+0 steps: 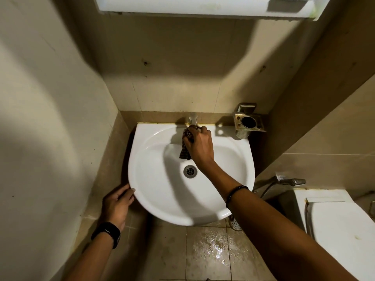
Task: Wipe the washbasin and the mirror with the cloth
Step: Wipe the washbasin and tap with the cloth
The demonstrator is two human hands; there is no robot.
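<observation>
A white washbasin (154,191) is fixed to the tiled wall, with a metal drain (190,171) at its centre. My right hand (199,144) is closed around a dark checked cloth (185,147), held at the back of the bowl just below the chrome tap (192,118). The cloth's lower end hangs into the bowl. My left hand (116,203) rests against the basin's front-left rim, fingers curled on its edge. At the top of the view, only the white lower frame of the mirror cabinet (203,6) shows.
A metal tumbler holder (248,122) is mounted on the wall right of the tap. A spray hose (288,182) and a white toilet (341,226) stand at the right. The floor tiles (215,250) below the basin are wet.
</observation>
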